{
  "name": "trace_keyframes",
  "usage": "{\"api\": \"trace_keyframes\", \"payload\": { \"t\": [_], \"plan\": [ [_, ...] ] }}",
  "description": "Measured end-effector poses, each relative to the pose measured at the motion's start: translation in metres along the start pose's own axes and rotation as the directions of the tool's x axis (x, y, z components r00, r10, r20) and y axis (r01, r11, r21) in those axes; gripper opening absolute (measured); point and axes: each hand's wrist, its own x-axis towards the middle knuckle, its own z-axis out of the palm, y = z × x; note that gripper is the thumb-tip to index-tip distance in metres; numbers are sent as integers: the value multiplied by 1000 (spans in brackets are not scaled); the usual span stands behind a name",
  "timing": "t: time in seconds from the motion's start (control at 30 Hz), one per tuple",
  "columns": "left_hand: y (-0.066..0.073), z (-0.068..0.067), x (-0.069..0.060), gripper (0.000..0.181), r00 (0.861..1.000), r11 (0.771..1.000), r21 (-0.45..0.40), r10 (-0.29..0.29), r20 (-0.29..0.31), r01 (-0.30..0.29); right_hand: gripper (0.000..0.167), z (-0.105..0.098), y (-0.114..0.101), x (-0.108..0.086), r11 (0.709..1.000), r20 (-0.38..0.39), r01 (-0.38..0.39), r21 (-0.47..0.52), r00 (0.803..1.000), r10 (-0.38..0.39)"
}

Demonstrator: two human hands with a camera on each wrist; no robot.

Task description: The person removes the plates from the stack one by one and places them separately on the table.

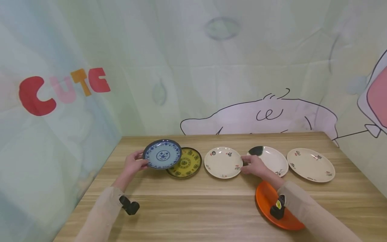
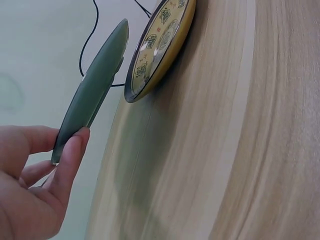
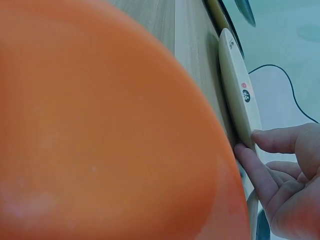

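Note:
My left hand (image 1: 134, 163) pinches the left rim of a blue patterned plate (image 1: 162, 154), thumb on one face and fingers on the other. In the left wrist view this plate (image 2: 92, 90) is seen edge-on, raised off the table. It partly covers a yellow plate with a dark rim (image 1: 191, 164). With thumb and forefinger, my right hand (image 1: 256, 166) holds the right rim of a round cream plate (image 1: 223, 162) with small printed characters. The right wrist view shows the thumb at the top of that cream plate's (image 3: 240, 92) rim and the forefinger beneath.
Right of the cream plate lie a white plate with a dark green patch (image 1: 273, 161) and an oval cream plate (image 1: 311, 164). Beneath my right forearm is an orange plate (image 1: 266, 198). A printed curtain (image 1: 193, 84) hangs behind the wooden table (image 1: 193, 215).

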Motion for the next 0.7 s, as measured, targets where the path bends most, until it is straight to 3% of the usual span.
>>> {"api": "trace_keyframes", "payload": {
  "t": [0.07,0.13,0.23,0.4,0.7],
  "plan": [
    [-20,-1,14,57,1000,1000,-9,-8,-30,7,58,0,0,0,1000,-2,5,-5,1000,-5],
    [-30,-3,20,58,999,1000,-6,-1,-38,1,59,0,0,0,1000,0,7,-5,1000,-7],
    [-20,-4,10,59,999,999,-34,-34,-38,33,59,0,1,0,1000,-3,9,-8,1000,-9],
    [5,-13,-17,62,998,995,-82,-59,-5,59,58,0,0,-1,1000,-4,-5,5,1000,5],
    [11,-26,-31,60,997,991,-115,-76,-24,72,57,0,0,0,1000,2,-20,-1,1000,21]
  ]
}}
